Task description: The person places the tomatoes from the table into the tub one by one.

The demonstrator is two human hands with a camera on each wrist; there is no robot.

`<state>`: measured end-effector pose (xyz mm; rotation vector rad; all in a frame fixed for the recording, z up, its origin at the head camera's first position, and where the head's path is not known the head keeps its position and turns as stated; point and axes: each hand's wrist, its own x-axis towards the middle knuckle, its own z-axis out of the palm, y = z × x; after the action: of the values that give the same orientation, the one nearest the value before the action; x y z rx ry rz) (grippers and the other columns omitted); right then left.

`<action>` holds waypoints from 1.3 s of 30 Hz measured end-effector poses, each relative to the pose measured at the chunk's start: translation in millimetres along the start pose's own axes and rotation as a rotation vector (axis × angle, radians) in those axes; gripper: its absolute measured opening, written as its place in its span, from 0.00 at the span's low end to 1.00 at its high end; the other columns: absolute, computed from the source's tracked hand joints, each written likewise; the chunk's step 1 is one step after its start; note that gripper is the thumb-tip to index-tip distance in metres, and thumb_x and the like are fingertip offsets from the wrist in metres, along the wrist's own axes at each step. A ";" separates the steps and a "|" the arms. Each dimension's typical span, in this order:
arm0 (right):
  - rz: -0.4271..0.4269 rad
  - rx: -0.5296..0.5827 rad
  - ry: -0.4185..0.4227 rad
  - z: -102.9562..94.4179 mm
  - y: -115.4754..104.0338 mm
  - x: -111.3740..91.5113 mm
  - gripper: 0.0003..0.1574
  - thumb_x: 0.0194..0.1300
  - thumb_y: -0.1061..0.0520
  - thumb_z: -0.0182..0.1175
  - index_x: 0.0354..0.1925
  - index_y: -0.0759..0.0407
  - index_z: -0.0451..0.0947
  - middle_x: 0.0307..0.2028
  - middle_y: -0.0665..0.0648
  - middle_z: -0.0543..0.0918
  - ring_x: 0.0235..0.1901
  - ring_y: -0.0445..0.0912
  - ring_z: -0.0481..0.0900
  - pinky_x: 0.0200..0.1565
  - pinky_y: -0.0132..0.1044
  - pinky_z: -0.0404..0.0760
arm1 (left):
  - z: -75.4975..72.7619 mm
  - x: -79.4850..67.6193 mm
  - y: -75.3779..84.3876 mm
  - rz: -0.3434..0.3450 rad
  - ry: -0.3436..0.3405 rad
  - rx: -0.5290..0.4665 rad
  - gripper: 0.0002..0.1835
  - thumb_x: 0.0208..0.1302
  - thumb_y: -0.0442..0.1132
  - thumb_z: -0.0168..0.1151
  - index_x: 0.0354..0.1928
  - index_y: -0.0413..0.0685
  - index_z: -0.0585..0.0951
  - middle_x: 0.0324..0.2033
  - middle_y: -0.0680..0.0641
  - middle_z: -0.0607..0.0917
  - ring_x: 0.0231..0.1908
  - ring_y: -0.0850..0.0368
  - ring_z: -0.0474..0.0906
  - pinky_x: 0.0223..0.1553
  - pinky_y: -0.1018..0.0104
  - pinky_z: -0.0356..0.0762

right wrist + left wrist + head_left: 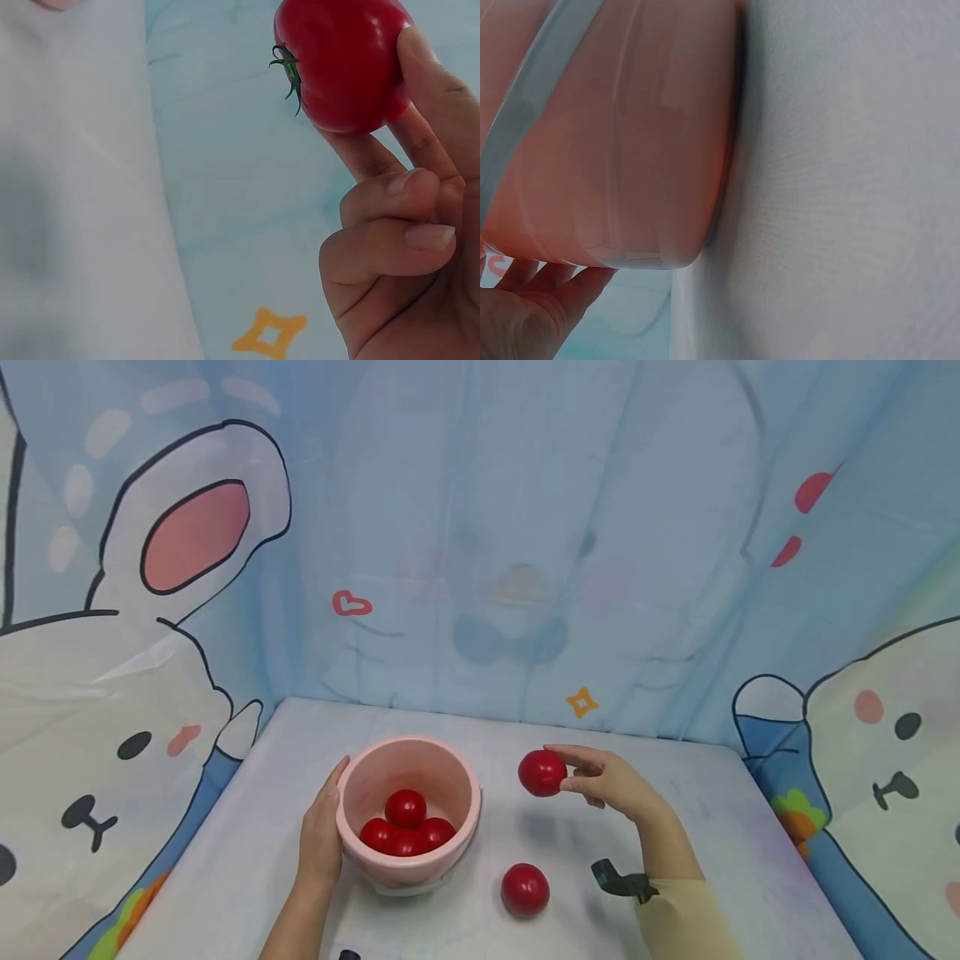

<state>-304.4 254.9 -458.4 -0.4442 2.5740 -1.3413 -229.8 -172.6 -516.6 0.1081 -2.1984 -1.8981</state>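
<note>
My right hand (pixel 606 783) pinches a red tomato (pixel 542 773) between thumb and fingers, raised over the table to the right of a pink bucket. In the right wrist view the green stem (pixel 289 71) of this tomato shows, with two fingers folded below it. My left hand (pixel 322 839) rests along the left side of the pink bucket (pixel 405 875), fingers extended against its wall. Several red tomatoes (pixel 406 808) lie at the bottom of the bucket. Another tomato (pixel 525 891) sits on the table, nearer to me than the held one.
A pale grey handle (pixel 525 97) hangs across the bucket's outer wall. The white table (pixel 675 860) meets a blue cartoon curtain (pixel 450 527) at the back and sides. A dark wrist strap mount (pixel 622 881) is on the right forearm.
</note>
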 end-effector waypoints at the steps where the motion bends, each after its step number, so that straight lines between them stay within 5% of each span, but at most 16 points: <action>1: -0.011 -0.005 -0.002 -1.2 -3.4 2.1 0.33 0.60 0.43 0.69 0.64 0.31 0.73 0.26 0.60 0.77 0.16 0.43 0.69 0.18 0.35 0.73 | 0.1 0.0 -0.3 0.002 0.000 -0.001 0.25 0.73 0.64 0.41 0.70 0.82 0.64 0.71 0.68 0.66 0.74 0.59 0.58 0.68 0.47 0.66; 10: -0.049 -0.020 -0.026 -5.6 -35.8 22.5 0.35 0.59 0.42 0.69 0.64 0.33 0.73 0.21 0.57 0.72 0.16 0.44 0.67 0.18 0.37 0.72 | -0.7 0.4 -1.4 0.013 -0.005 -0.003 0.25 0.72 0.66 0.41 0.69 0.84 0.64 0.71 0.68 0.66 0.74 0.59 0.58 0.69 0.46 0.65; 21: -0.080 -0.021 -0.185 3.3 -82.0 52.8 0.33 0.58 0.43 0.70 0.62 0.29 0.75 0.38 0.60 0.83 0.18 0.47 0.69 0.22 0.36 0.74 | -0.4 0.4 -0.7 0.006 0.003 0.003 0.25 0.73 0.64 0.42 0.71 0.82 0.64 0.71 0.68 0.66 0.74 0.59 0.59 0.67 0.48 0.68; 25: -0.117 -0.005 -0.262 11.6 -93.6 67.2 0.33 0.58 0.43 0.70 0.62 0.32 0.76 0.48 0.53 0.84 0.19 0.47 0.70 0.22 0.36 0.74 | 0.3 1.0 -0.1 0.004 -0.009 -0.017 0.25 0.73 0.64 0.42 0.70 0.83 0.63 0.71 0.68 0.66 0.74 0.59 0.59 0.67 0.48 0.69; 30: -0.192 -0.006 -0.351 24.9 -108.2 83.6 0.33 0.59 0.44 0.70 0.62 0.35 0.76 0.43 0.55 0.85 0.19 0.47 0.71 0.22 0.37 0.77 | 0.9 0.5 0.7 -0.001 -0.013 -0.026 0.24 0.73 0.64 0.43 0.70 0.84 0.64 0.71 0.67 0.66 0.74 0.58 0.59 0.67 0.48 0.68; 39: -0.223 -0.050 -0.523 60.2 -140.8 112.1 0.29 0.60 0.42 0.68 0.60 0.31 0.77 0.54 0.45 0.83 0.14 0.48 0.67 0.21 0.36 0.76 | 0.4 0.2 1.1 -0.002 -0.011 -0.026 0.25 0.73 0.65 0.41 0.70 0.82 0.64 0.71 0.66 0.66 0.74 0.58 0.59 0.68 0.46 0.67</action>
<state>-366.2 92.9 -381.2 -0.9700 2.1700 -1.0434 -229.9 -172.1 -515.6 0.0951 -2.1803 -1.9327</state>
